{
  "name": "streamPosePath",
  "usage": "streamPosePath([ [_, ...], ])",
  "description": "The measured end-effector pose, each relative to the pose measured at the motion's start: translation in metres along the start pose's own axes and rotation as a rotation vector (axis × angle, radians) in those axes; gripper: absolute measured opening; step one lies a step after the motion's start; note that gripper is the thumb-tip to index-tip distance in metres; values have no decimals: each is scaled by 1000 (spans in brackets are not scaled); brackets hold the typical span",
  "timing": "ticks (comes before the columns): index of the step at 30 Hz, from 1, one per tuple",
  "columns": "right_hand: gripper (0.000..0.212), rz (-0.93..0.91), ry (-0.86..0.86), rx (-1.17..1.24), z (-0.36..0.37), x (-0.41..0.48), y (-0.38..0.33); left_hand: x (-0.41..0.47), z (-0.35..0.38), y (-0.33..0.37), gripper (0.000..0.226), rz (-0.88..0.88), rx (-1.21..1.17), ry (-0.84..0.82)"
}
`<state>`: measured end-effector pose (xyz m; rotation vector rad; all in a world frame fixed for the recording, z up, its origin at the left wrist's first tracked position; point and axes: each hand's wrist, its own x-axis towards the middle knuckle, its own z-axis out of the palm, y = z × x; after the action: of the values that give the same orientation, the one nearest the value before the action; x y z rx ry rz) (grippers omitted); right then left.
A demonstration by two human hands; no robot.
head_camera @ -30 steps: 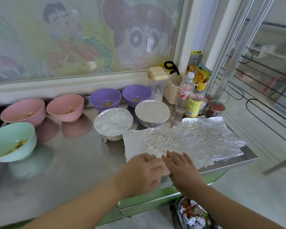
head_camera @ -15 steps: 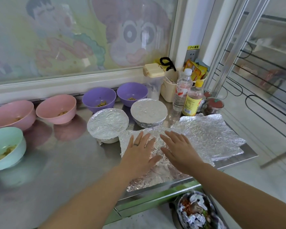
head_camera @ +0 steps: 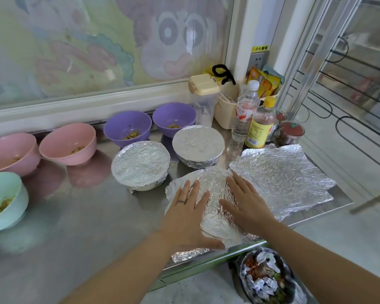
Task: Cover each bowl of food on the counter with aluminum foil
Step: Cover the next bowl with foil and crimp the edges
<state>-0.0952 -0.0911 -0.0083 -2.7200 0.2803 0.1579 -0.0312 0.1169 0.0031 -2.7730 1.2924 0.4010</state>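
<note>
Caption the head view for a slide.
Left hand and right hand press a foil sheet flat on the steel counter; two covered bowls, five uncovered bowls beyond.

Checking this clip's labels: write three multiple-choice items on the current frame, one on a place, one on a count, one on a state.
1. Where does the crinkled aluminium foil sheet under the hands lie?
A. in a sink
B. on a stove
C. on the steel counter, near its front edge

2. How many round foil-covered bowls stand on the counter?
A. one
B. two
C. four

3. How are the left hand and right hand?
A. both flat, pressing on the sheet
B. both clenched into fists
C. both gripping a knife

Answers: 1 C, the sheet lies spread by the counter's edge; 2 B, two foil tops show side by side; 3 A, the fingers lie straight on the foil.
</note>
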Motion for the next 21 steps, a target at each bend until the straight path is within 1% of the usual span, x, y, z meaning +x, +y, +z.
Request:
streamPosePath([
  [4, 94, 38, -8, 19, 0, 1, 0, 3, 5, 0, 142, 24, 113, -4],
  [8, 85, 71, 10, 10, 1, 3, -2, 3, 3, 1, 144, 24, 97, -33],
  [11, 83, 105, -37, 51, -1, 10, 0, 2, -5, 1, 143, 29, 27, -78],
  [13, 80, 119, -79, 112, -8, 16, 2, 0, -11, -1, 140, 36, -54, -77],
  [14, 77, 101, -61, 106, -13, 18, 3, -1, -13, -2, 137, 30, -87, -55],
  [15, 73, 59, -9, 59, -18, 20, 1, -1, -15, -3, 130, 9, -119, -17],
  [17, 64, -66, 103, -48, -27, 25, -7, 2, -19, -1, 108, -46, -172, 106],
  [19, 58, -187, 88, -80, -30, 32, -18, 12, -15, 4, 82, -77, -189, 225],
  [20, 56, -230, 55, -89, -28, 36, -22, 17, -12, 8, 74, -89, -196, 251],
  [21, 55, -262, 30, -102, -23, 40, -24, 22, -7, 11, 71, -105, -208, 250],
])
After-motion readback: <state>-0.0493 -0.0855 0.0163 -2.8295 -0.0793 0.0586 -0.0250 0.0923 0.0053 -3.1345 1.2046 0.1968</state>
